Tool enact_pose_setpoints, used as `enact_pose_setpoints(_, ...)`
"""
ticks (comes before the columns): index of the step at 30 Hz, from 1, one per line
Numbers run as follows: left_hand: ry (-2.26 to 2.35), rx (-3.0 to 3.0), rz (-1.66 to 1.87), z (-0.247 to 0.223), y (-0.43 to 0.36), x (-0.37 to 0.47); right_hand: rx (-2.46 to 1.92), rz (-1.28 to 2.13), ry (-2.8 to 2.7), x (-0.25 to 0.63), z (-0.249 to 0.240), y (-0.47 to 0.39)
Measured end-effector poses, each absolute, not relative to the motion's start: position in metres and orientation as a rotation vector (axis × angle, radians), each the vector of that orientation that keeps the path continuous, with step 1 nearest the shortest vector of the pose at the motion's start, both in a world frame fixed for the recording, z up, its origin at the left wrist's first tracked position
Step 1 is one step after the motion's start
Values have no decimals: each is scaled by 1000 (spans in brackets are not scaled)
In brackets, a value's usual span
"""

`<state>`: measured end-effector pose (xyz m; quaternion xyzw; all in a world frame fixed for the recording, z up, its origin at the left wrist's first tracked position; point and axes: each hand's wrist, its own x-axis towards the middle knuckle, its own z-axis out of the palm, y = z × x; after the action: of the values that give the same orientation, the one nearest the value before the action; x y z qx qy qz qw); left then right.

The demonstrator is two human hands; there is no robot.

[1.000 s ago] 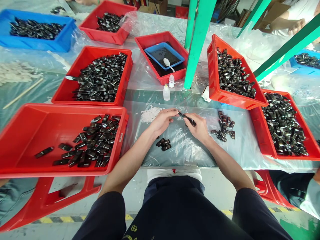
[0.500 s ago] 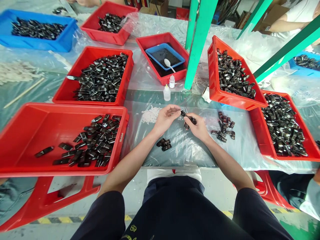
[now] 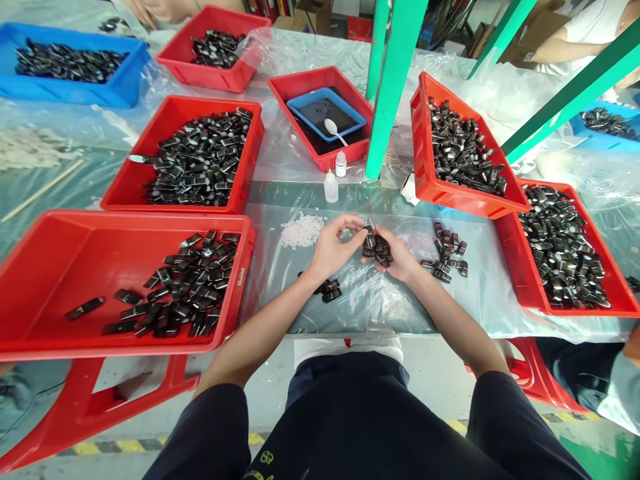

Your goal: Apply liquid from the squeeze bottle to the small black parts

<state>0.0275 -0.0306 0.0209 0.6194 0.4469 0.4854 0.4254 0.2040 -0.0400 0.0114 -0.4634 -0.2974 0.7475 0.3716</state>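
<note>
My right hand (image 3: 397,257) is closed around a handful of small, glossy dark-brown pieces (image 3: 376,248), their flat faces turned up. The thumb and fingertips of my left hand (image 3: 339,241) meet at the left side of that handful and pinch at one piece; the exact contact is partly hidden. Beneath my left wrist lies a small group of the same dark pieces (image 3: 329,290), partly covered by the forearm. A loose cluster of similar pieces (image 3: 445,253) rests on the plastic sheet right of my right hand. Small white bits (image 3: 302,230) form a heap beside my left hand.
A red tray (image 3: 60,260) with dark pieces stands at the left, another red tray (image 3: 125,180) behind it. At right are two overlapping red trays (image 3: 510,257). Two small bottles (image 3: 331,187) stand ahead, near a green post (image 3: 387,100). A spoon (image 3: 332,127) lies on a blue tray.
The single piece stretched between both hands no longer stands out. My right hand has turned to show its handful of pieces, and my left forearm now covers part of the small group below.
</note>
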Motion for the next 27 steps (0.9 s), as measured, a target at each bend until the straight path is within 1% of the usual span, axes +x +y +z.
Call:
enact_pose_setpoints(3,1105,1713,1147,22,-35,29,-1189,1949,-745,203,13,-40)
enact_pose_setpoints(5,1138,1750,1178,22,-35,27,-1165,1944,-776,203,14,-41)
enact_pose_setpoints(10,1221,1619,1309,16,-23,19,-1162,1916,-770,204,16,-41)
enact_pose_setpoints(15,1278,1592,1301,4,-9,18,-1215,1889,-691,209,20,-37)
enact_pose_setpoints(19,1324,1671,1303,-2,-1,18,-1286,1786,-654,208,36,-27)
enact_pose_setpoints(23,1359,1806,1294,-7,7,15,-1259,1796,-782,181,64,-6)
enact_pose_setpoints(27,1430,1887,1175,-17,12,14,-1143,1818,-921,117,87,18)
